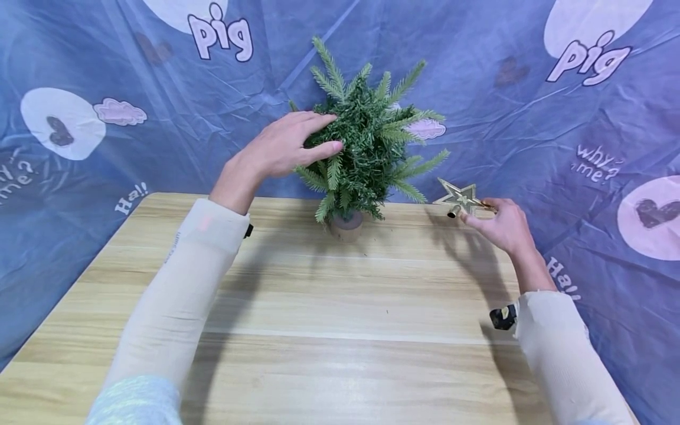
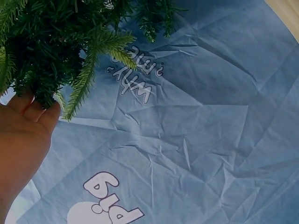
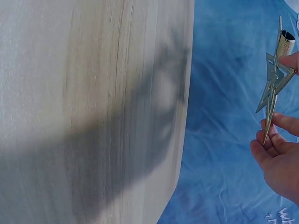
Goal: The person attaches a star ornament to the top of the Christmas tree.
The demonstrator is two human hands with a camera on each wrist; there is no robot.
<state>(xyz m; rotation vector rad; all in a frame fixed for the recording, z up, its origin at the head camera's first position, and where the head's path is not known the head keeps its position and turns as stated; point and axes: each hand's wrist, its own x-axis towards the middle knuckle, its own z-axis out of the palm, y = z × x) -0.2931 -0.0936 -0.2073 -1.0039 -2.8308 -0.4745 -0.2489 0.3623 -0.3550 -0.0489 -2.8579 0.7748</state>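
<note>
A small artificial Christmas tree [image 1: 366,141] stands upright on a round wooden base [image 1: 346,227] at the table's far edge. My left hand [image 1: 289,141] rests on the left side of its foliage, thumb and fingers spread. In the left wrist view, the fingertips of the left hand [image 2: 29,133] are partly hidden among green branches [image 2: 51,51]. Over at the right, my right hand [image 1: 502,224] grips a gold star tree topper [image 1: 463,198] by its edge. The right wrist view catches the star topper [image 3: 273,81] edge-on, with its hollow tube beside the thumb.
The wooden table [image 1: 340,307] has light striped grain, and arm shadows fall across it. A blue printed cloth [image 1: 255,77] hangs behind and beside the table, close to the tree's back. Tiny green bits lie near the base.
</note>
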